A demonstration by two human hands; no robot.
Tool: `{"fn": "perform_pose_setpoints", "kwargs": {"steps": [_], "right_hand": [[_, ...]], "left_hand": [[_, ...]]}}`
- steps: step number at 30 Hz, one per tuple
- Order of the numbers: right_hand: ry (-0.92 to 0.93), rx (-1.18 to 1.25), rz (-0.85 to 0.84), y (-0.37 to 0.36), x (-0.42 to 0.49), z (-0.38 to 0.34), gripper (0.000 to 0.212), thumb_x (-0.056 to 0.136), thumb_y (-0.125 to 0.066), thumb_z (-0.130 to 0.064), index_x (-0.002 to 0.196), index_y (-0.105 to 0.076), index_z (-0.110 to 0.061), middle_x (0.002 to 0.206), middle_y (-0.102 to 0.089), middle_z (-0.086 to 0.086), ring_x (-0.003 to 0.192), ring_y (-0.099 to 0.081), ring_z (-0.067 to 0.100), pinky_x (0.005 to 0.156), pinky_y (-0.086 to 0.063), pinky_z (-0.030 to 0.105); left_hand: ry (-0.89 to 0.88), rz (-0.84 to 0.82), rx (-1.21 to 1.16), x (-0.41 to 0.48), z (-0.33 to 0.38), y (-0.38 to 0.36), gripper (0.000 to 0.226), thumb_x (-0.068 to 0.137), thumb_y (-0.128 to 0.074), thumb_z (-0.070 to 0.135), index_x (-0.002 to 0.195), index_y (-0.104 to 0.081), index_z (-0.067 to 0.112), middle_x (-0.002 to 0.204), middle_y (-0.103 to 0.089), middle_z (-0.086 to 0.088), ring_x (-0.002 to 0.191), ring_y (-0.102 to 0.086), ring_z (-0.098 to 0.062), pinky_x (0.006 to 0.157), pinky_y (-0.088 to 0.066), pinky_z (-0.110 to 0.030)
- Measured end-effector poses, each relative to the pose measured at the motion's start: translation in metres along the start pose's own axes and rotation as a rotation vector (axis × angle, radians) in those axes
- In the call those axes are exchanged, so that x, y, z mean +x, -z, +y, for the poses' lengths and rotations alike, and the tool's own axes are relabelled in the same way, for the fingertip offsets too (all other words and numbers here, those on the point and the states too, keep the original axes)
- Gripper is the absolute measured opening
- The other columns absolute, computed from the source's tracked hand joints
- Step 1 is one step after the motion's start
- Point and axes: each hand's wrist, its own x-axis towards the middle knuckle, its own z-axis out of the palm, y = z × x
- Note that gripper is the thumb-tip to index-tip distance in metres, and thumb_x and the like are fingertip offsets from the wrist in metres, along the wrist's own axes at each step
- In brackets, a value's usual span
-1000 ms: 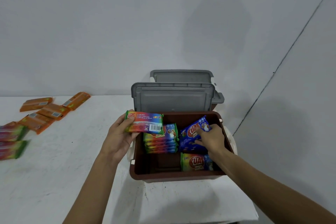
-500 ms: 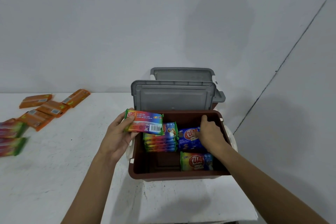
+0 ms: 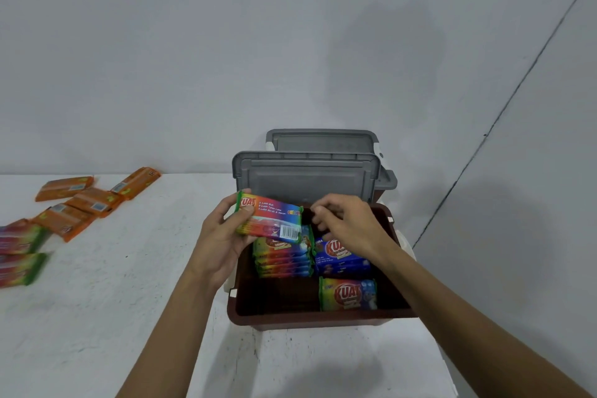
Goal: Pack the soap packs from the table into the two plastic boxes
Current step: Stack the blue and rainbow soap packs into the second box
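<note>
My left hand (image 3: pixel 223 236) grips a rainbow soap pack (image 3: pixel 269 219) by its left end, above the back left corner of the brown plastic box (image 3: pixel 323 320). My right hand (image 3: pixel 347 223) hovers over the box with curled fingers, right next to that pack's right end and holding nothing. Inside the box stand a stack of rainbow packs (image 3: pixel 284 260), blue packs (image 3: pixel 344 258) and one pack lying flat at the front right (image 3: pixel 348 294). The box's grey lid (image 3: pixel 307 176) stands open behind it.
A second grey lid (image 3: pixel 323 139) shows behind the first, its box hidden. Several orange soap packs (image 3: pixel 93 200) lie on the white table (image 3: pixel 97 300) at the far left, with rainbow packs (image 3: pixel 19 252) at the left edge. The table's right edge runs beside the box.
My right hand has let go of the blue pack, which now lies in the box, and has risen toward the rainbow pack in my left hand.
</note>
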Motion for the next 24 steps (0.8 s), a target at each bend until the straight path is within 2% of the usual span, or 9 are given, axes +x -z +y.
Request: {"fn": "perform_pose_setpoints", "kwargs": {"steps": [4,8,10,14,16,18,21,22,24], "right_hand": [[0.006,0.14,-0.078,-0.005,0.002,-0.008,0.027,0.098,-0.055,-0.03,0.121,-0.065,-0.02,0.115,-0.067,-0.004,0.108,-0.063,0.011,0.077,-0.062,0.035],[-0.1,0.295,-0.057,-0.01,-0.001,-0.009,0.032,0.098,-0.054,-0.036,0.121,-0.066,-0.018,0.112,-0.069,-0.002,0.105,-0.067,0.014,0.086,-0.06,0.04],[-0.16,0.389,-0.087,-0.013,-0.003,-0.012,0.037,0.097,-0.054,-0.043,0.117,-0.067,-0.015,0.109,-0.071,-0.001,0.102,-0.07,0.014,0.09,-0.058,0.038],[-0.32,0.586,-0.181,-0.008,-0.002,-0.019,0.043,0.09,-0.055,-0.058,0.105,-0.065,-0.019,0.106,-0.07,0.004,0.104,-0.068,0.02,0.093,-0.056,0.036],[-0.398,0.706,-0.202,-0.002,0.001,-0.021,0.055,0.086,-0.06,-0.061,0.114,-0.063,-0.013,0.112,-0.069,0.013,0.107,-0.067,0.027,0.093,-0.056,0.042],[-0.419,0.762,-0.184,0.004,0.002,-0.021,0.052,0.087,-0.065,-0.05,0.117,-0.064,-0.008,0.111,-0.071,0.016,0.103,-0.07,0.027,0.088,-0.058,0.045],[-0.424,0.782,-0.128,0.01,0.0,-0.015,0.025,0.095,-0.062,-0.025,0.111,-0.064,-0.005,0.105,-0.072,0.015,0.095,-0.073,0.025,0.081,-0.06,0.043],[-0.44,0.773,-0.108,0.012,-0.001,-0.01,0.021,0.096,-0.06,-0.022,0.111,-0.062,-0.007,0.105,-0.071,0.014,0.095,-0.073,0.025,0.081,-0.06,0.042],[-0.475,0.69,-0.075,0.018,-0.003,0.0,0.028,0.094,-0.062,-0.026,0.116,-0.057,-0.01,0.108,-0.071,0.013,0.097,-0.072,0.025,0.083,-0.06,0.041]], "left_hand": [[0.015,-0.034,-0.043,0.003,0.004,-0.016,0.034,0.088,-0.061,0.018,0.122,-0.061,0.02,0.115,-0.065,-0.008,0.102,-0.067,-0.021,0.074,-0.06,-0.032],[0.025,-0.04,-0.014,0.004,0.005,-0.023,0.031,0.092,-0.059,0.019,0.122,-0.062,0.018,0.119,-0.063,-0.012,0.101,-0.067,-0.023,0.079,-0.06,-0.039],[0.038,-0.093,0.008,0.003,0.005,-0.028,0.033,0.095,-0.054,0.027,0.124,-0.061,0.014,0.119,-0.064,-0.014,0.105,-0.066,-0.026,0.083,-0.058,-0.044],[0.092,-0.161,0.02,0.001,0.007,-0.039,0.051,0.1,-0.032,0.05,0.125,-0.059,0.015,0.112,-0.072,-0.007,0.108,-0.067,-0.022,0.083,-0.057,-0.043],[0.122,-0.214,0.023,0.003,0.006,-0.041,0.062,0.098,-0.025,0.059,0.132,-0.055,0.016,0.122,-0.068,-0.009,0.117,-0.062,-0.022,0.092,-0.053,-0.049],[0.148,-0.278,0.023,0.005,0.004,-0.044,0.069,0.095,-0.022,0.064,0.135,-0.051,0.016,0.128,-0.065,-0.01,0.122,-0.059,-0.021,0.099,-0.047,-0.052],[0.122,-0.315,0.081,0.008,0.004,-0.045,0.071,0.092,-0.023,0.064,0.134,-0.053,0.016,0.127,-0.065,-0.01,0.119,-0.062,-0.024,0.099,-0.048,-0.048],[0.088,-0.296,0.131,0.009,0.005,-0.043,0.07,0.091,-0.024,0.064,0.132,-0.055,0.016,0.125,-0.066,-0.009,0.116,-0.063,-0.024,0.097,-0.05,-0.046],[-0.004,-0.204,0.251,0.014,0.005,-0.036,0.068,0.088,-0.026,0.063,0.124,-0.06,0.017,0.118,-0.07,-0.006,0.11,-0.066,-0.022,0.092,-0.052,-0.04]]}}
